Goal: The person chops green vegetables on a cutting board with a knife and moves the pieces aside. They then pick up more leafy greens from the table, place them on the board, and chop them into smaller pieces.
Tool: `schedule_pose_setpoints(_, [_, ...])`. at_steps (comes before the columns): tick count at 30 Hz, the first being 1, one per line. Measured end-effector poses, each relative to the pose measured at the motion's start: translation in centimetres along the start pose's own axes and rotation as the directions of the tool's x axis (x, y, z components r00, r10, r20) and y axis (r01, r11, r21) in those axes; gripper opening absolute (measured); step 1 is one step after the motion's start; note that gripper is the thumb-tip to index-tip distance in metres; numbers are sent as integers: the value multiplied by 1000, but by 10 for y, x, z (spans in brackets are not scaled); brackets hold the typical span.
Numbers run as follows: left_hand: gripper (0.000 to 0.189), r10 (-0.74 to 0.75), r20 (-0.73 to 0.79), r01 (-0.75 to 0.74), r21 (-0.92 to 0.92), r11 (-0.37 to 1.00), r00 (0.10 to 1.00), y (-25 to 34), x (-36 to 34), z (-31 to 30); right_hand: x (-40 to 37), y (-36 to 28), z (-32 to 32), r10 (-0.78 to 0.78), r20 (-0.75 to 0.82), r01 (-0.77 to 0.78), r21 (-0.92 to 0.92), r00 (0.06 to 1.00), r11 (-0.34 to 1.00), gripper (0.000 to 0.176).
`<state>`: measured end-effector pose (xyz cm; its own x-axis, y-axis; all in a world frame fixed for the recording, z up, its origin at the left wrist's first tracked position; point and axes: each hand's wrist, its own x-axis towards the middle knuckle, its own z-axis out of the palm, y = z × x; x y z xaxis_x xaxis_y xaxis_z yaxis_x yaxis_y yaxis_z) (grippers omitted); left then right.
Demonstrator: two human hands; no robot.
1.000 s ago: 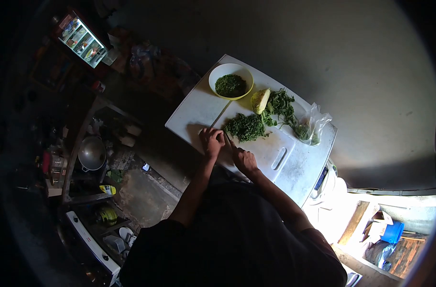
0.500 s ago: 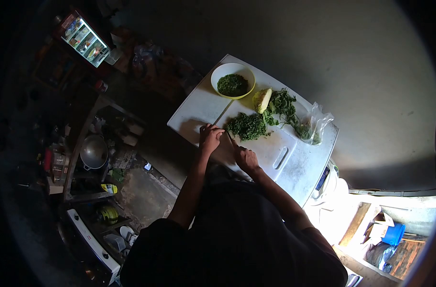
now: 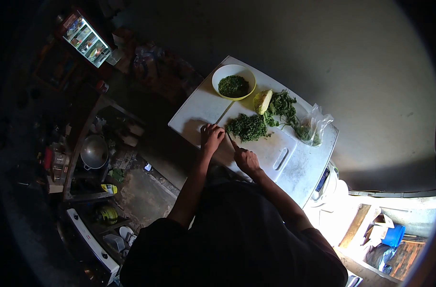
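Observation:
My right hand [image 3: 247,161] is closed around the handle of a knife [image 3: 229,138], whose dark blade points up and left toward my left hand [image 3: 212,137]. The fingers of that left hand are curled down beside the blade, at the left side of the white cutting board [image 3: 268,145]; what they press on is hidden. Just right of the blade tip lies a heap of chopped greens [image 3: 247,127]. Behind it sit a cut piece of cabbage [image 3: 262,102] and a pile of uncut leafy stems [image 3: 284,106].
A bowl [image 3: 223,73] of chopped greens stands at the table's far corner. A clear plastic bag [image 3: 318,123] with greens lies at the right. The white table [image 3: 189,111] adjoins a grey wall. On the left, a wok [image 3: 94,152] and a stove [image 3: 91,239] stand lower down.
My left fingers have shifted slightly beside the blade. The knife and my right hand stay in nearly the same place, and the greens look unchanged.

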<state>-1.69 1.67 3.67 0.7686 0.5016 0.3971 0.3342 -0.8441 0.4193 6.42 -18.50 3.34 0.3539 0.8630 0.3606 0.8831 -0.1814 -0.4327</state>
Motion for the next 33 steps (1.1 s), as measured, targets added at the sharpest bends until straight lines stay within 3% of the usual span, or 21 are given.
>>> schedule_pose_setpoints(2, [8,18,-25,-18,-12,1000,1000,-1,-1,2,6,-6,-11,42,90,-47,58,995,997,53])
schedule_pose_setpoints(14, [7,36,-113,-45,-76,996,993,0,-4,0,6,-9,-12,126,241,-136,27,962,990,57])
schedule_pose_setpoints(18, [10,-64,-71,48,-209,977,995,-4,-4,9,-2,13,21,111,199,-119,30,974,992,57])
schedule_pose_setpoints(20, [9,-11,-113,-7,-157,988,993,-2,-4,6,-12,34,57,19,1,-19,-52,1000,998,60])
schedule_pose_setpoints(23, [9,31,-124,-53,-179,982,992,-2,-2,5,1,6,11,28,116,-30,12,993,999,61])
schedule_pose_setpoints(30, [9,40,-116,-54,-121,991,992,5,-1,2,4,-1,-3,10,78,-8,-22,997,1000,62])
schedule_pose_setpoints(33, [9,24,-146,-37,-88,995,989,6,-4,4,10,-5,-5,67,116,-72,41,991,997,60])
